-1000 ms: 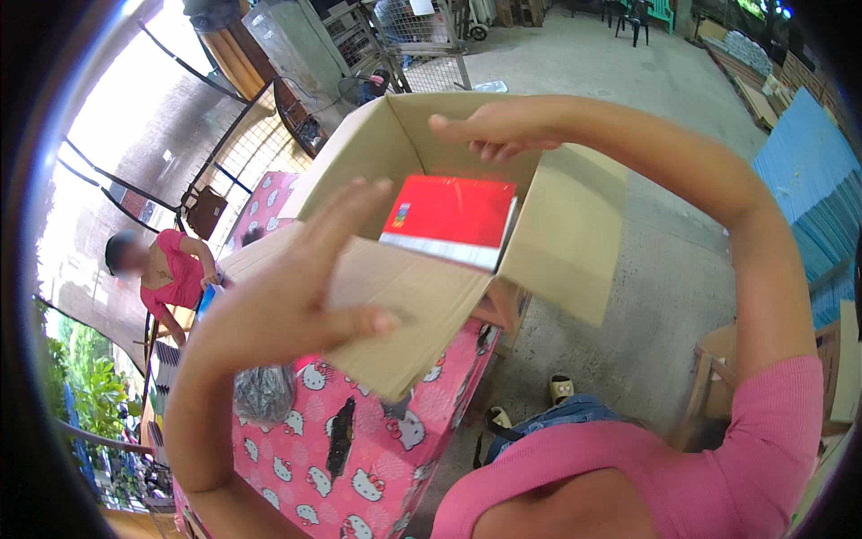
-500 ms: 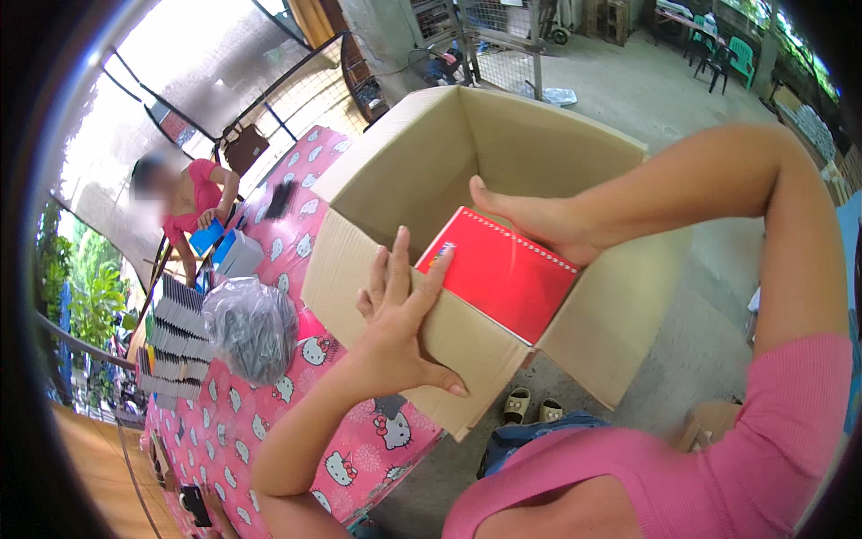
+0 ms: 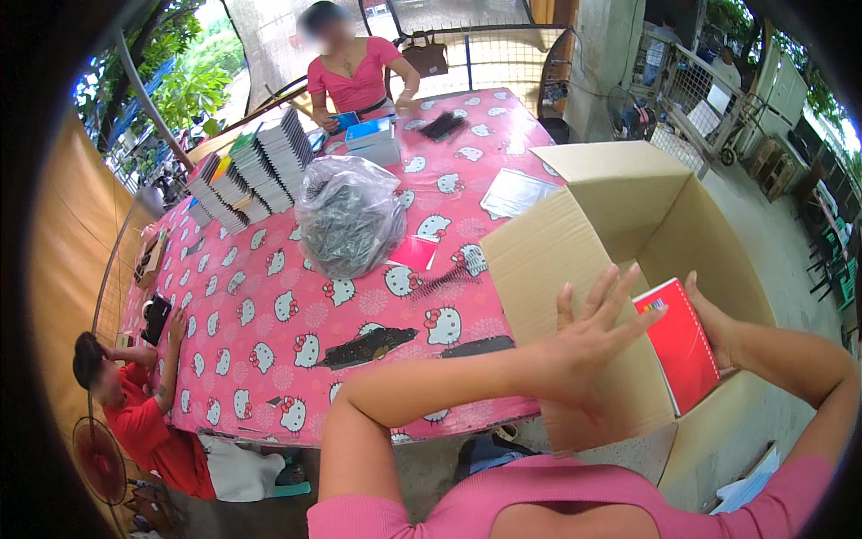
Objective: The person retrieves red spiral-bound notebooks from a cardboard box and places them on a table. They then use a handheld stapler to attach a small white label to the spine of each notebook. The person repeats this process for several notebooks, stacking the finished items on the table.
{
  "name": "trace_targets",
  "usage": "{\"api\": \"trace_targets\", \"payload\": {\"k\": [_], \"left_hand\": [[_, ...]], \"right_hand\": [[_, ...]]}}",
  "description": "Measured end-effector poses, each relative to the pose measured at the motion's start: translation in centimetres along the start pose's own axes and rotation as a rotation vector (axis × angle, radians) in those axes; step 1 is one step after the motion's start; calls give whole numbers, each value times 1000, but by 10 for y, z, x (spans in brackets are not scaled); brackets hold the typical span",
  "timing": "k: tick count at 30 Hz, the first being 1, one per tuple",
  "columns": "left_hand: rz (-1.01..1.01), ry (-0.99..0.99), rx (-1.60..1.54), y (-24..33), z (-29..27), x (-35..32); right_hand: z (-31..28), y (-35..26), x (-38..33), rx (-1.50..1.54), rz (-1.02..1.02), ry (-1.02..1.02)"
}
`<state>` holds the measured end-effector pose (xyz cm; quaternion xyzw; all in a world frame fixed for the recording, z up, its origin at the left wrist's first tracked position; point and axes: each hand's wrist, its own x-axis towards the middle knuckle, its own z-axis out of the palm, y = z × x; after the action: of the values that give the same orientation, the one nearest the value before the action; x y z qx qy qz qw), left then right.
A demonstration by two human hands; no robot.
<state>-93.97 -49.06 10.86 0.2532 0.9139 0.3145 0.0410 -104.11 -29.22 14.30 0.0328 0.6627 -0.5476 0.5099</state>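
A red spiral notebook (image 3: 680, 350) lies at the near side of an open cardboard box (image 3: 548, 278), its white coil facing right. My right hand (image 3: 716, 325) reaches into the box and grips the notebook along that coil edge; the thumb shows at the top corner, while the other fingers are hidden beside or beneath it. Whether more notebooks lie under this one cannot be seen. My left hand (image 3: 588, 350) is open, fingers spread over the box's near left flap, with the fingertips close to the notebook's left edge.
A table with a pink patterned cover (image 3: 260, 359) carries a bulging clear plastic bag (image 3: 348, 220), notebook stacks (image 3: 283, 162), black coils (image 3: 443, 128) and clear sheets (image 3: 516, 193). One person (image 3: 359, 76) sits across the table; another in red (image 3: 148, 422) sits at the left.
The view has swung left, so more of the table and the person in red show, and the box appears farther right. My right hand stays on the notebook; my left stays spread by the flap.
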Motion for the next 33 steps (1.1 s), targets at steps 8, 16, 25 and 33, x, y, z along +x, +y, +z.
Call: {"api": "trace_targets", "payload": {"k": [8,16,25,33], "left_hand": [[32,44,-29,-4,5,0],[65,63,-8,-10,8,-1],[164,-31,37,-18,-45,26],[138,-331,-231,-37,-63,106]], "right_hand": [[4,-6,7,-1,63,-26],[-5,-3,3,68,123,-59],[-24,-1,7,168,115,-117],[-25,2,18,239,132,-119]]}}
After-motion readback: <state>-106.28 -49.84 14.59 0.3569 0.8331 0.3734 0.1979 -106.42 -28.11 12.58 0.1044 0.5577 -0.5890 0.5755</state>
